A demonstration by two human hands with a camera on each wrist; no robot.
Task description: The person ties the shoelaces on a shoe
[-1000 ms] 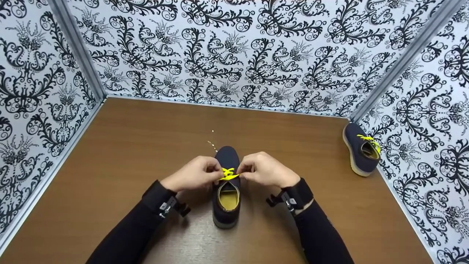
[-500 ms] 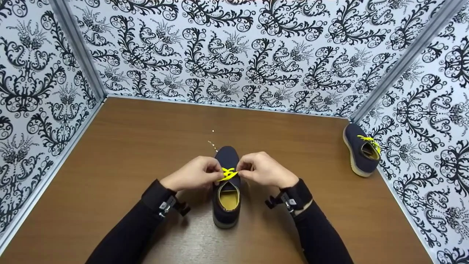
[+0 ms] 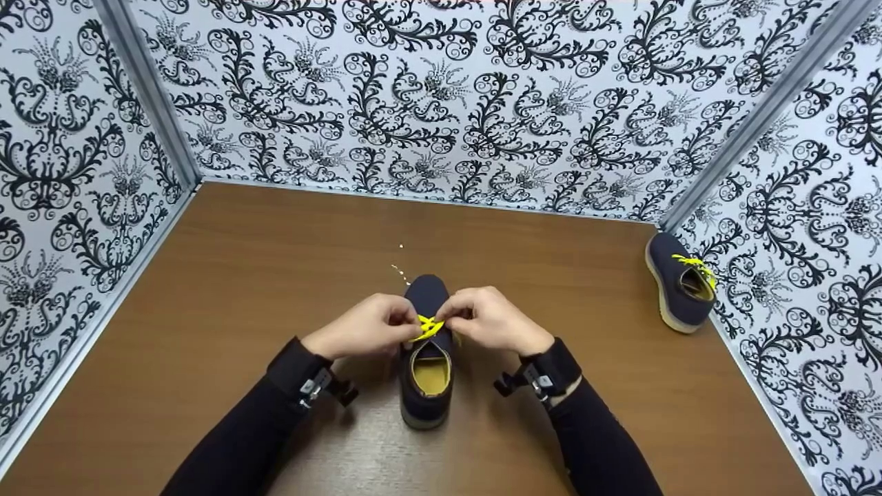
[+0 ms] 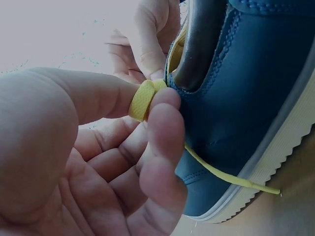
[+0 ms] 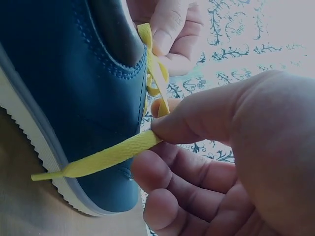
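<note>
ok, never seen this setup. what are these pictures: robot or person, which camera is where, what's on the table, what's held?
No robot: these are a person's two bare hands, the left hand and the right hand. The wide picture comes from a head camera looking forward and down. The two close-ups come from cameras worn on each wrist, each looking at that hand's work.

On the table a dark shoe sits between the hands, toe away from the person. A second shoe stands at the right, by the patterned wall.

Both hands pinch the first shoe's yellow lace. The left close-up shows a loop at the fingers; the right one shows a loose end hanging past the sole.
</note>
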